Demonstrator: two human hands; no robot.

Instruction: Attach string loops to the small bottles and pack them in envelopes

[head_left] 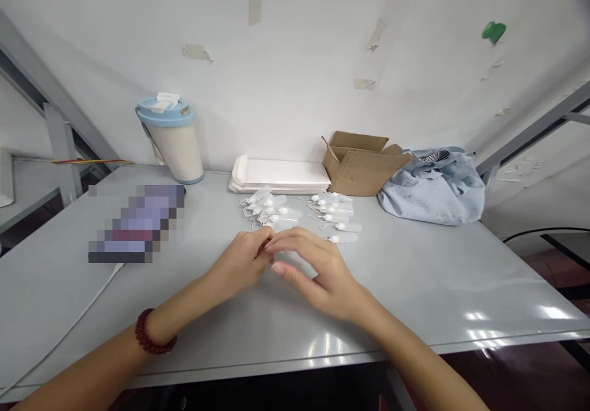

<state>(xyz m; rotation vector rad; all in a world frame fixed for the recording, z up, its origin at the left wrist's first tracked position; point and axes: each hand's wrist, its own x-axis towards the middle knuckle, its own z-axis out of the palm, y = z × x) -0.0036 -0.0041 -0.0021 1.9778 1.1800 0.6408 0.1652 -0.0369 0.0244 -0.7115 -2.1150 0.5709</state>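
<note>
My left hand (244, 256) is closed, its fingers curled in. What it holds, if anything, is hidden from view. My right hand (322, 270) arches over from the other side, its fingertips at the left hand's knuckles and its thumb apart from the fingers; I see nothing in its grasp. Just beyond the hands lies a loose pile of small clear plastic tubes (271, 209) with white ends and thin white strings. To its right, more of these clear tubes (338, 211) lie roughly side by side, pointing right.
Against the wall lie a stack of flat white boxes (286, 171), an opened cardboard box (369, 171) and a light blue cloth bag (433, 190). A cream tumbler with a blue lid (177, 147) stands at back left. A blurred-out phone (138, 227) trails a white cable (69, 328).
</note>
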